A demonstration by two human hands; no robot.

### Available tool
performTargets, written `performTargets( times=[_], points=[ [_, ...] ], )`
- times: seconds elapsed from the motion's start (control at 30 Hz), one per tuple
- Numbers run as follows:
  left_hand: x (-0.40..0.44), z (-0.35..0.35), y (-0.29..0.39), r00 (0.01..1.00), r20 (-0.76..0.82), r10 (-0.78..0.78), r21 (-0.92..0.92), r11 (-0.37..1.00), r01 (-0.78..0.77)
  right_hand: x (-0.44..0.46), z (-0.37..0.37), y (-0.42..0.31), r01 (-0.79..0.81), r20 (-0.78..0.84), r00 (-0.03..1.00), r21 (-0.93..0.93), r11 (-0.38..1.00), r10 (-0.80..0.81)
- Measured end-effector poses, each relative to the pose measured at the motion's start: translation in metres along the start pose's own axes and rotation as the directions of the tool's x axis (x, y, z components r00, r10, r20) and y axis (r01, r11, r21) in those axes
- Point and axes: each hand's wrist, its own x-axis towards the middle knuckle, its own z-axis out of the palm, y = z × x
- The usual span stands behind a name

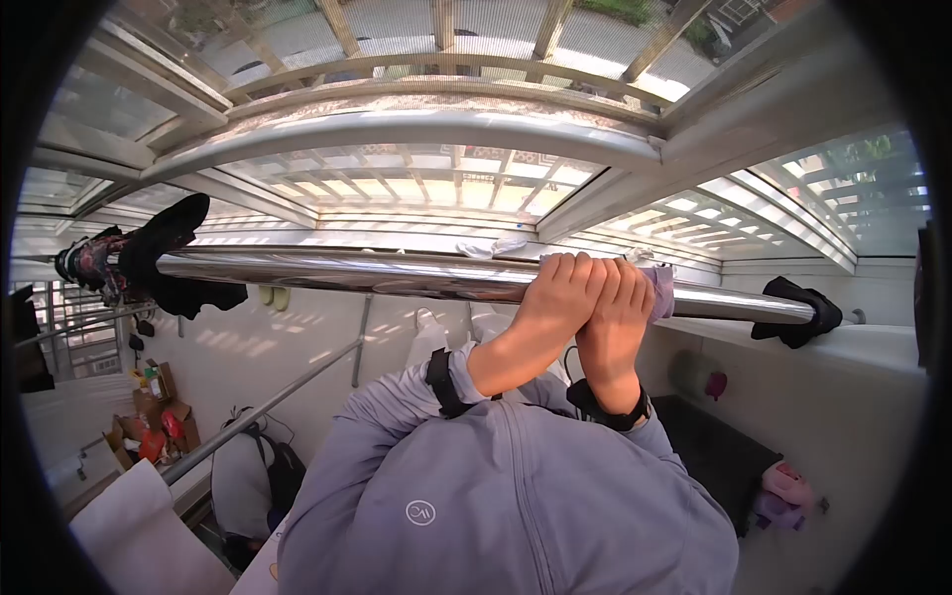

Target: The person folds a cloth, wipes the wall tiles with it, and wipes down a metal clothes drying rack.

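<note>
A shiny metal pole [397, 276] runs across the view at chest height. Round it, a light purple cloth [661, 294] is wrapped, mostly covered by my hands. My left hand [561, 302] is closed over the cloth and pole, fingers curled over the top. Directly beside and touching it, my right hand [619, 315] grips the same cloth, which sticks out to its right. Dark fabric [171, 256] hangs bunched on the pole's left end, and a black cloth item [796, 313] hangs at its right end.
Beyond the pole are windows with a white frame [426, 129]. White crumpled cloth [491, 247] lies on the sill. A thinner rail [268, 405] crosses lower left, near cardboard boxes [159, 416] and a backpack [285, 476]. Pink and purple items [783, 493] sit low right.
</note>
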Motion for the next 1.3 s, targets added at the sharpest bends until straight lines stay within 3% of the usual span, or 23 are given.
performTargets(
  times=[0.17,0.2,0.3,0.4,0.53,0.7,0.8,0.9,0.97,1.07,1.17,1.3],
  points=[
    [-0.026,-0.027,-0.048,0.998,0.049,-0.037,-0.023,0.999,0.038,0.014,0.014,-0.053,0.015,-0.054,0.998,0.046,0.999,-0.013],
    [-0.033,-0.037,-0.060,0.993,0.094,-0.065,-0.143,0.987,0.078,0.018,0.019,-0.066,0.028,-0.079,0.997,0.039,0.999,-0.025],
    [-0.047,-0.066,-0.094,0.975,0.190,-0.111,-0.212,0.965,0.151,0.030,0.019,-0.105,0.083,-0.045,0.996,0.042,0.996,-0.081],
    [-0.068,-0.084,-0.131,0.986,0.124,-0.113,-0.217,0.966,0.138,0.039,0.029,-0.144,0.129,-0.071,0.990,0.098,0.987,-0.123],
    [-0.089,-0.096,-0.157,0.973,0.150,-0.173,-0.128,0.973,0.193,0.049,0.049,-0.184,0.166,-0.163,0.976,0.125,0.978,-0.145],
    [-0.091,-0.078,-0.139,0.969,0.005,-0.248,0.050,0.968,0.247,0.046,0.046,-0.163,0.308,-0.165,0.945,0.158,0.938,-0.283],
    [-0.076,-0.072,-0.120,0.977,-0.008,-0.213,0.069,0.975,0.213,0.043,0.036,-0.134,0.319,-0.131,0.946,0.187,0.929,-0.298],
    [-0.051,-0.066,-0.102,0.984,0.141,-0.108,-0.081,0.989,0.120,0.032,0.030,-0.093,0.289,-0.030,0.957,0.211,0.934,-0.289],
    [-0.032,-0.066,-0.096,0.957,0.290,-0.003,-0.178,0.982,0.057,0.032,0.025,-0.063,0.341,-0.147,0.938,0.224,0.913,-0.314],
    [-0.013,-0.059,-0.093,0.909,0.399,0.119,-0.289,0.957,0.002,0.033,0.012,-0.031,0.312,0.005,0.940,0.387,0.868,-0.340],
    [-0.003,-0.055,-0.103,0.820,0.540,0.192,-0.399,0.916,0.047,0.042,0.007,-0.023,0.344,0.140,0.897,0.371,0.863,-0.418],
    [0.028,-0.054,-0.123,0.536,0.774,0.337,-0.487,0.858,0.163,0.064,-0.005,-0.024,0.178,0.445,0.815,0.420,0.890,-0.373]
  ],
)
